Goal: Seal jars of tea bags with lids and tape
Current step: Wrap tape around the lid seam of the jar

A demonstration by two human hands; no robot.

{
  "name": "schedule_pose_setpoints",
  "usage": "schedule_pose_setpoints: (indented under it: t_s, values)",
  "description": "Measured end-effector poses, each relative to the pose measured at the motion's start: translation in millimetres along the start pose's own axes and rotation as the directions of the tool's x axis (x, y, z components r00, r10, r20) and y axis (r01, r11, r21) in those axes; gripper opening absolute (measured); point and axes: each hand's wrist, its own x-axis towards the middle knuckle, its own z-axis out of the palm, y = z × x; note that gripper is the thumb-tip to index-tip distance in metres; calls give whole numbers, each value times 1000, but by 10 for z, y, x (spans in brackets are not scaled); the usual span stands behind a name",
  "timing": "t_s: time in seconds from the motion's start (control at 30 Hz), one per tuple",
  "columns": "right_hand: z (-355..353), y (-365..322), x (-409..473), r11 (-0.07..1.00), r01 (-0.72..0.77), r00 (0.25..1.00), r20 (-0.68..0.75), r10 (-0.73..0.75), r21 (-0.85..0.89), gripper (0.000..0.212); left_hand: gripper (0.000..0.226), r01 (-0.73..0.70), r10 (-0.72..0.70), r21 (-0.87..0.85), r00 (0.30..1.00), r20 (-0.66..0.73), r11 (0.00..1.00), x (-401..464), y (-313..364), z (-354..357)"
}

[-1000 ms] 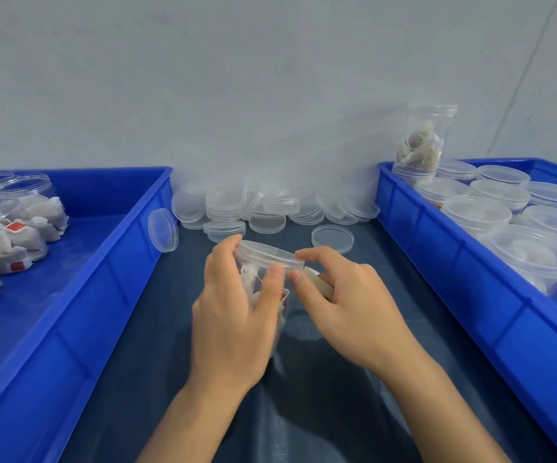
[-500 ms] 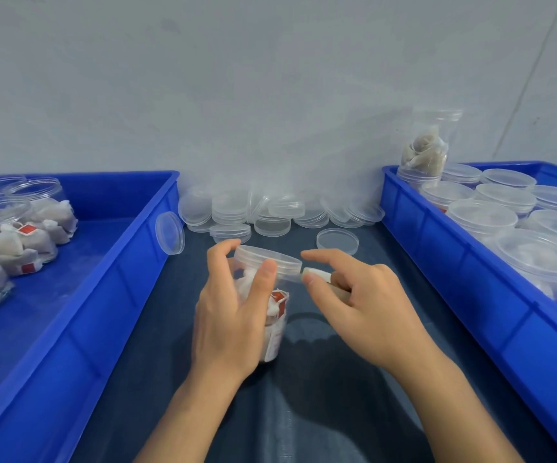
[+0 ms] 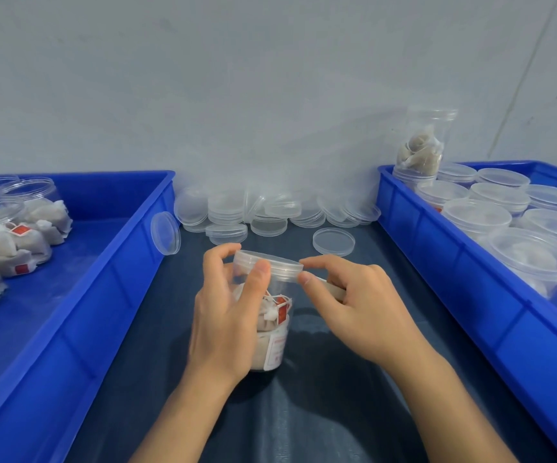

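Two blue trays flank a dark mat: the left tray (image 3: pixel 110 295) holds about four open jars of tea bags (image 3: pixel 13 242), and the right tray (image 3: pixel 454 262) holds roughly ten lidded jars (image 3: pixel 534 262), one (image 3: pixel 425 145) standing tall at its far corner. A heap of loose clear lids (image 3: pixel 270 212) lies against the far wall, too many to count. One jar (image 3: pixel 275 329) of tea bags stands upright, centre, lid (image 3: pixel 267 267) on. The left hand (image 3: pixel 227 322) curls round its near left side, thumb on the lid's rim. The right hand (image 3: pixel 364 309), just right of it, pinches something pale at the rim, possibly tape; I cannot tell.
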Motion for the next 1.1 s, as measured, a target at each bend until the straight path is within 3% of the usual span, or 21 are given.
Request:
schedule_pose_setpoints:
  t_s: [0.33,0.47,0.7,0.9,1.1]
  values:
    - [-9,-46,-8,993,-104,993,62,101,51,32,59,105,-92,-145,992,91,984,28,48,-25]
    - [-3,-77,-13,994,-106,992,65,105,16,33,59,69,-66,-21,992,109,997,-3,47,-12]
    - [5,-168,-36,996,-72,996,49,75,-60,42,48,-39,59,302,997,-57,952,-32,121,-24]
    - [14,-172,-67,994,8,997,77,0,-108,29,86,-47,58,402,998,-17,914,-76,163,29]
    - [9,-168,-78,990,96,995,25,-94,-105,42,80,0,10,286,999,-35,958,-2,49,-45]
